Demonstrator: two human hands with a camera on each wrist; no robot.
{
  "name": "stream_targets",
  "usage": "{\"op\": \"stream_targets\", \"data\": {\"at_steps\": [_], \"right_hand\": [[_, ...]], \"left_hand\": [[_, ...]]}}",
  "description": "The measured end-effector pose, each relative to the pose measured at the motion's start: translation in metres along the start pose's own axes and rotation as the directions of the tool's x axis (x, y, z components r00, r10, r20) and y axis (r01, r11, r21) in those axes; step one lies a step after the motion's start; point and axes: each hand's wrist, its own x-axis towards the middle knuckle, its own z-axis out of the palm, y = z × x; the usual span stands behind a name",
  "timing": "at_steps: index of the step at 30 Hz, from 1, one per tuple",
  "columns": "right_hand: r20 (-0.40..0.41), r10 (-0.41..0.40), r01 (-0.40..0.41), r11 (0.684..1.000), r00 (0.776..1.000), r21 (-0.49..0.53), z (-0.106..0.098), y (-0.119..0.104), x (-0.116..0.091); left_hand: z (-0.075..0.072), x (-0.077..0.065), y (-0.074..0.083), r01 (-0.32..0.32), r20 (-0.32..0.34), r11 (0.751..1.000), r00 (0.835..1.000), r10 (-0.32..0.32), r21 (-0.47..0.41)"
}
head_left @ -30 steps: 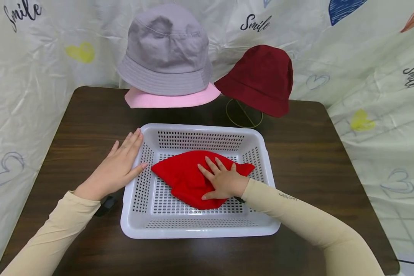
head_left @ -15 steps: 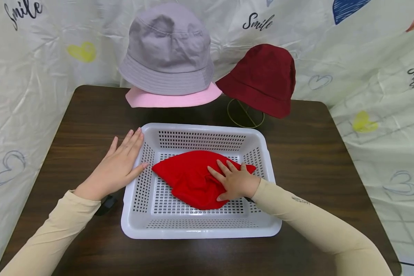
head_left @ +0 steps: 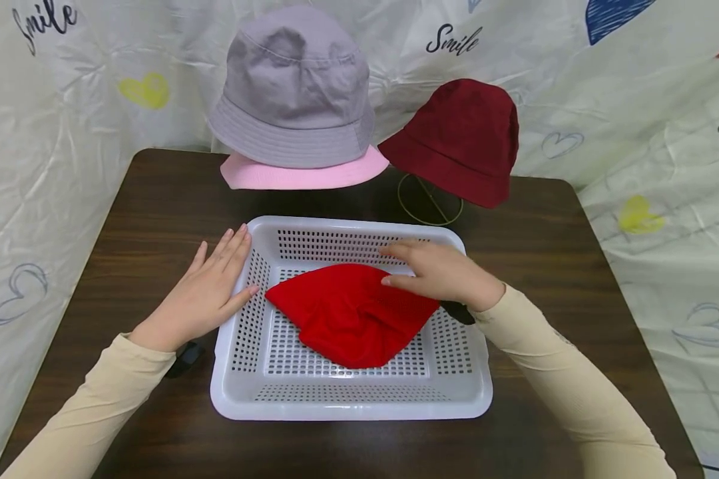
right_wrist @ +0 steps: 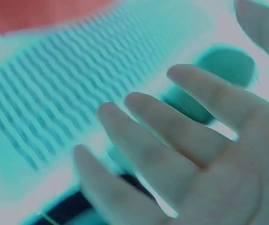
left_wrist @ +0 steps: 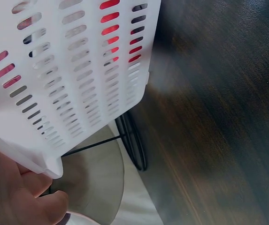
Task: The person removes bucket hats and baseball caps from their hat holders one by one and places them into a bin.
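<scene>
A red cloth bucket hat point(head_left: 347, 313) lies folded flat in a white perforated plastic basket point(head_left: 347, 411) on the table. My left hand point(head_left: 202, 293) rests along the basket's left rim, fingers straight and thumb over the edge; in the left wrist view its fingers point(left_wrist: 49, 206) are at the rim, beside the slotted wall. Over the basket's back right part is my right hand point(head_left: 440, 274), fingers extended and holding nothing, its thumb overlapping the hat's right end in the head view. The right wrist view, blurred, shows the spread fingers point(right_wrist: 143, 136) over the basket.
Behind the basket, a grey bucket hat point(head_left: 293, 86) sits above a pink hat point(head_left: 305, 175). To their right, a dark red bucket hat point(head_left: 455, 143) tilts on a stand with a wire ring base point(head_left: 419, 216). A printed white sheet point(head_left: 96, 120) hangs behind the brown table point(head_left: 156, 213).
My right hand has lifted off the red hat and moved back and right, turning on its side. The hat stays in the basket; my left hand stays on the rim.
</scene>
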Motion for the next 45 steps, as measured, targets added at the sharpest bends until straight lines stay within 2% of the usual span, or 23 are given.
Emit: {"op": "stream_targets", "data": {"at_steps": [2, 3, 5, 7, 10, 11, 13, 15, 16, 18, 22, 29, 33, 40, 45], "right_hand": [[-0.175, 0.004, 0.000, 1.000, 0.985, 0.026, -0.022, 0.005, -0.004], [-0.262, 0.014, -0.001, 0.999, 0.965, 0.051, -0.033, 0.008, -0.006], [-0.424, 0.046, 0.003, 0.994, 0.904, 0.112, -0.056, 0.016, -0.008], [-0.561, 0.079, 0.024, 0.984, 0.824, 0.174, -0.075, 0.025, -0.008], [-0.691, 0.149, 0.035, 0.969, 0.707, 0.245, -0.100, 0.040, -0.004], [-0.718, 0.172, 0.025, 0.967, 0.675, 0.255, -0.106, 0.045, -0.002], [-0.743, 0.231, -0.029, 0.961, 0.628, 0.274, -0.118, 0.055, 0.001], [-0.748, 0.280, -0.098, 0.955, 0.601, 0.279, -0.128, 0.064, 0.005], [-0.738, 0.305, -0.141, 0.950, 0.601, 0.278, -0.131, 0.069, 0.007], [-0.706, 0.350, -0.222, 0.937, 0.616, 0.270, -0.138, 0.076, 0.011], [-0.653, 0.395, -0.292, 0.918, 0.647, 0.267, -0.145, 0.087, 0.017], [-0.598, 0.434, -0.324, 0.901, 0.674, 0.289, -0.151, 0.099, 0.022], [-0.552, 0.458, -0.344, 0.889, 0.697, 0.303, -0.154, 0.106, 0.024], [-0.430, 0.486, -0.371, 0.869, 0.761, 0.326, -0.155, 0.124, 0.029], [-0.389, 0.508, -0.375, 0.850, 0.769, 0.369, -0.150, 0.129, 0.034]], "left_hand": [[0.000, -0.001, 0.000, -0.001, 0.000, 1.000, 1.000, 0.001, -0.001], [0.000, -0.001, 0.000, 0.000, -0.001, 1.000, 1.000, 0.000, -0.003], [0.000, -0.002, 0.000, 0.003, -0.006, 1.000, 1.000, -0.003, -0.001], [0.000, -0.003, 0.000, 0.010, -0.006, 1.000, 1.000, -0.010, -0.003], [0.001, -0.003, 0.000, 0.018, -0.010, 1.000, 1.000, -0.018, -0.003], [0.001, -0.003, 0.000, 0.017, -0.011, 1.000, 1.000, -0.017, -0.005], [0.001, -0.002, 0.000, 0.012, -0.014, 1.000, 1.000, -0.013, -0.004], [0.001, -0.002, 0.000, 0.003, -0.018, 1.000, 1.000, -0.003, -0.007], [0.001, -0.002, 0.000, 0.000, -0.023, 1.000, 1.000, 0.000, -0.005], [0.001, -0.002, 0.001, -0.004, -0.022, 1.000, 1.000, 0.004, -0.010], [0.001, -0.001, 0.001, -0.006, -0.020, 1.000, 1.000, 0.006, -0.006], [-0.001, -0.002, 0.002, 0.003, -0.005, 1.000, 1.000, -0.003, -0.016], [-0.001, -0.002, 0.003, 0.005, -0.004, 1.000, 1.000, -0.005, -0.011], [-0.001, -0.002, 0.003, 0.003, -0.007, 1.000, 1.000, -0.003, -0.014], [-0.001, -0.003, 0.002, 0.006, -0.005, 1.000, 1.000, -0.006, -0.010]]}}
